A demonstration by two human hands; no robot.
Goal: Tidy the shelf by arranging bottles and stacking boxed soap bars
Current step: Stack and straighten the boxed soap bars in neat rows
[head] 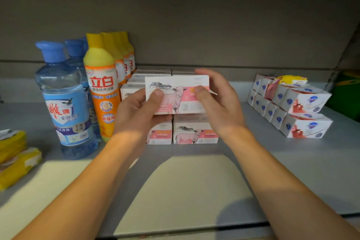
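On the grey metal shelf (292, 171), tall blue and yellow plastic bottles (66, 99) are standing left of the white and pink sheep soap boxes (194, 132), and the left hand (140, 111) and right hand (220, 101) are both holding one white and pink sheep box (175, 91) just above that stack.

I'm in a shop: on the grey metal shelf (292, 161) stand rows of identical blue-capped clear detergent bottles (64, 99) and stacked white boxed soaps (288, 107).
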